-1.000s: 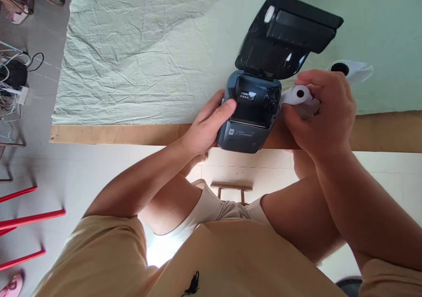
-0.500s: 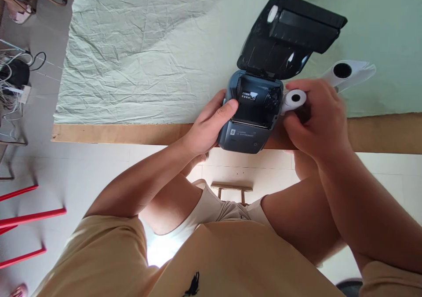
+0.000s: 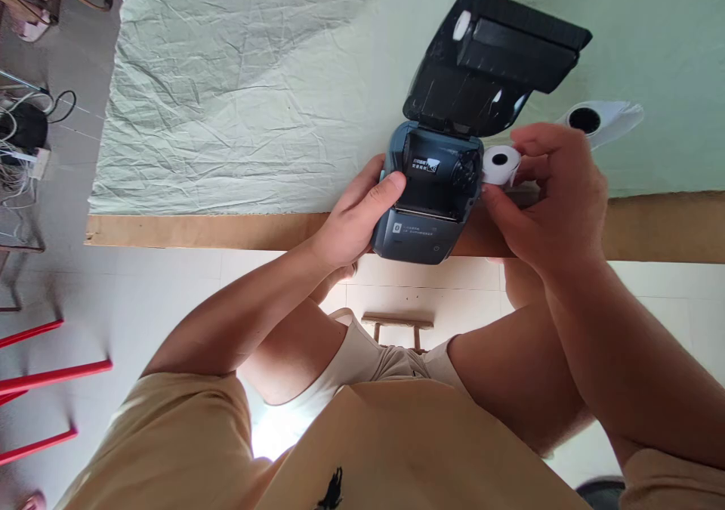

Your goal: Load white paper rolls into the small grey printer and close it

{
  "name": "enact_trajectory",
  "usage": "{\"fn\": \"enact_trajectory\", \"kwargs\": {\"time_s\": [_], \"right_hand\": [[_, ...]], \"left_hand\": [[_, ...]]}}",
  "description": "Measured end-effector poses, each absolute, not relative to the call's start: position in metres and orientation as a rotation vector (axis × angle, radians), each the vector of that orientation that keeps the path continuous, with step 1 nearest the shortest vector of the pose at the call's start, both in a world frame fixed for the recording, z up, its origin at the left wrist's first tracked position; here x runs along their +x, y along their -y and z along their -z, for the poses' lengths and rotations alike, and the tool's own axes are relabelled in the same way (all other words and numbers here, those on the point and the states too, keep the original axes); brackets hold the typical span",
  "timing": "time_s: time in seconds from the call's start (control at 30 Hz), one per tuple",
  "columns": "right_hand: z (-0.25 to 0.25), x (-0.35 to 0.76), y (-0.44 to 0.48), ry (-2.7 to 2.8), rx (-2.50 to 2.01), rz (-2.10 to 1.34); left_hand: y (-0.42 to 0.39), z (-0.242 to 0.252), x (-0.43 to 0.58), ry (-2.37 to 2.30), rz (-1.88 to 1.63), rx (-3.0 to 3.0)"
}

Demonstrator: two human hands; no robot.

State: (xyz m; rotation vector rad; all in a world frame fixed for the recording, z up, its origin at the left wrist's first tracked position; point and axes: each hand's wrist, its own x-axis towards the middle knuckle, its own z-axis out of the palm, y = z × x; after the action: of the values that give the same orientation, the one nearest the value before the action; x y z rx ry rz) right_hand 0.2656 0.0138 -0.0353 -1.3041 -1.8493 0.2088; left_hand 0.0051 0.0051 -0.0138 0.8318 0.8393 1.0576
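A dark blue-grey label printer (image 3: pixel 416 227) stands at the table's front edge, its black lid (image 3: pixel 492 64) swung up and back. Inside, the compartment shows a white printed label and no roll. My left hand (image 3: pixel 356 215) grips the printer's left side, thumb over the rim. Close against the printer's right side is a small white paper roll (image 3: pixel 498 176), its dark core hole facing up. My right hand (image 3: pixel 558 193) has its thumb and fingers around this roll. A second white paper roll (image 3: pixel 609 121) with a loose end lies behind my right hand, partly covered by it.
A pale green wrinkled cloth (image 3: pixel 254 102) covers the table, whose brown front edge (image 3: pixel 198 229) runs across the view. On the floor at the left are tangled cables (image 3: pixel 14 147) and red legs (image 3: pixel 57 378) of furniture. My thighs and a wooden stool (image 3: pixel 398 319) are below the edge.
My right hand's fingers have spread and shifted slightly on the small roll, whose end now shows more fully. The printer and my left hand have hardly moved.
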Motion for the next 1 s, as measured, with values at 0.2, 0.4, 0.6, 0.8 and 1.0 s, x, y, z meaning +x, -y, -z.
{"fn": "enact_trajectory", "kwargs": {"time_s": [0.2,0.4,0.6,0.8,1.0], "right_hand": [[0.018,0.254,-0.002,1.696,-1.223,-0.145],[0.0,0.228,-0.001,1.758,-0.956,-0.011],[-0.005,0.212,-0.001,1.864,-1.204,-0.038],[-0.003,0.206,-0.002,1.841,-1.088,-0.12],[0.005,0.207,-0.013,1.836,-0.933,-0.182]], "left_hand": [[-0.003,0.01,0.007,-0.867,-1.048,0.85],[-0.001,0.01,0.005,-0.889,-1.066,0.965],[0.0,0.009,0.002,-0.89,-1.023,1.021],[-0.01,0.027,-0.001,-0.751,-0.996,1.119],[-0.02,0.046,-0.007,-0.656,-0.994,1.211]]}}
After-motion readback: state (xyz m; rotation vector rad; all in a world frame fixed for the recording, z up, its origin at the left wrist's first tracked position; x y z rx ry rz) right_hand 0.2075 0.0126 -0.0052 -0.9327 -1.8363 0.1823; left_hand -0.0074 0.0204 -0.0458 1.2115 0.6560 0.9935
